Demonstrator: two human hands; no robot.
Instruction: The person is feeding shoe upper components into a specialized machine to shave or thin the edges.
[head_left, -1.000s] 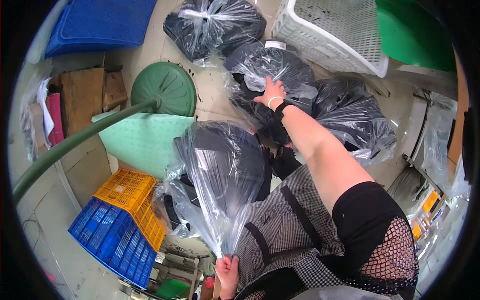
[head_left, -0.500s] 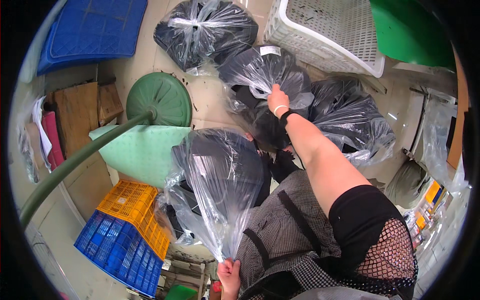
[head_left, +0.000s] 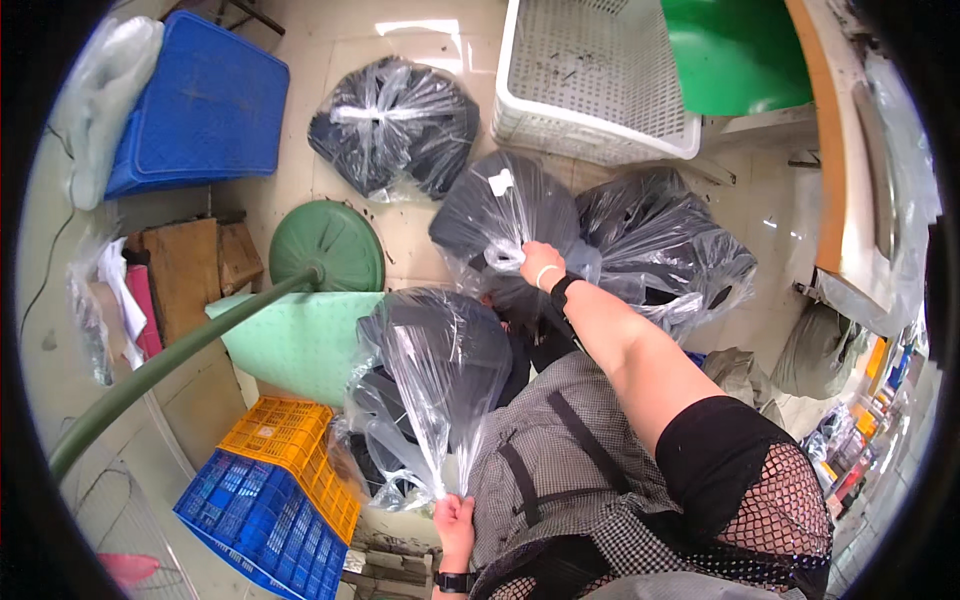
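Observation:
My left hand [head_left: 455,522], low in the view, is closed on the gathered neck of a clear plastic bag [head_left: 440,340] with dark contents. The bag's plastic is pulled taut toward me. Farther ahead, my right hand [head_left: 543,265] grips the bunched top of a second clear bag [head_left: 503,205], also filled with something black and bearing a small white label. That second bag sits on the floor against a third bag [head_left: 660,245] on its right. A tied bag [head_left: 395,128] rests at the far left of these. What the dark contents are, I cannot make out.
A white perforated crate [head_left: 600,145] stands at the back beside a green panel [head_left: 738,55]. On the left are a blue bin [head_left: 215,100] and a green pole [head_left: 180,370] on a round base [head_left: 330,250]. Orange [head_left: 275,435] and blue [head_left: 245,515] crates lie near my left.
The whole view has shifted, bringing more of the far floor and crate into sight. My right hand and its bag have come slightly left. Both hands keep their grip.

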